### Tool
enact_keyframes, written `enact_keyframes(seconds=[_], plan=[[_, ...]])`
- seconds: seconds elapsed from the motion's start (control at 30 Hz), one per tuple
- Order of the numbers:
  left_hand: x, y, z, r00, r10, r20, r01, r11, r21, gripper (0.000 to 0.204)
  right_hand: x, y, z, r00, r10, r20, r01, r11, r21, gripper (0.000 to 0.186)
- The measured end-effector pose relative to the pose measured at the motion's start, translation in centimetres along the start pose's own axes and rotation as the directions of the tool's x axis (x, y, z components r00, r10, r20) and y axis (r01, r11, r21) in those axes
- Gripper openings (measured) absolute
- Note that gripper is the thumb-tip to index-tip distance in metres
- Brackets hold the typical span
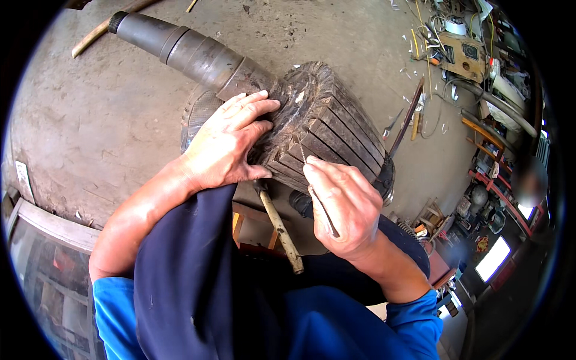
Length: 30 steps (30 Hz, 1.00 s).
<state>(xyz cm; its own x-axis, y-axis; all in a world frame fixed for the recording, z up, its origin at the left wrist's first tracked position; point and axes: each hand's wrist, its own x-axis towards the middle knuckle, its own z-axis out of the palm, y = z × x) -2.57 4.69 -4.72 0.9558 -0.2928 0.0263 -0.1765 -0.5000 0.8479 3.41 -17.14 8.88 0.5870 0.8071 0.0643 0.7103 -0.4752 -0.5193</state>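
A heavy rotor with a slotted, dirt-caked drum [345, 126] lies in front of me. Its stepped steel shaft [201, 57] points to the far left. My left hand [231, 138] rests on the drum's near end face beside the shaft, fingers spread and thumb down at the rim. In my right hand [348, 201] is a thin metal pick [303, 151], pinched between thumb and fingers. Its tip is at the edge of a slot, and its back end shows below my fingers. How deep the tip sits cannot be made out.
A hammer with a wooden handle [279, 231] is below the drum, by my knees. Another wooden handle [99, 39] lies at the far left. Cables, tools and a cardboard box [463, 57] clutter the right side. A glass-paned frame [54, 282] stands at the lower left.
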Motion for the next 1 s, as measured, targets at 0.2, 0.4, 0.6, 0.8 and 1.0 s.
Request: enact_keyframes(seconds=[0.2,0.4,0.6,0.8,1.0], plan=[[-0.2,-0.5,0.2,1.0,0.009,-0.021,-0.01,1.0,-0.024,0.079,-0.9,-0.4,-0.9,0.997,0.065,0.039,-0.067,0.996,0.056,0.035],[-0.3,-0.8,0.2,0.999,0.03,-0.019,-0.03,0.999,-0.023,0.079,-0.4,-0.3,-0.1,0.999,0.025,0.046,-0.025,1.0,-0.007,0.034],[-0.3,-0.6,0.0,0.999,0.028,-0.034,-0.029,0.999,-0.023,0.073,2.3,0.6,-1.7,0.983,0.083,0.163,-0.104,0.986,0.127,0.034],[0.0,-0.7,-0.2,0.999,0.046,-0.006,-0.046,0.999,-0.024,0.08,2.4,0.9,-3.8,0.969,0.138,0.203,-0.175,0.969,0.175,0.03],[-0.3,-0.7,-0.2,0.999,0.034,0.003,-0.034,0.999,-0.025,0.081,2.7,1.1,-4.1,0.962,0.143,0.234,-0.192,0.96,0.203,0.028]])
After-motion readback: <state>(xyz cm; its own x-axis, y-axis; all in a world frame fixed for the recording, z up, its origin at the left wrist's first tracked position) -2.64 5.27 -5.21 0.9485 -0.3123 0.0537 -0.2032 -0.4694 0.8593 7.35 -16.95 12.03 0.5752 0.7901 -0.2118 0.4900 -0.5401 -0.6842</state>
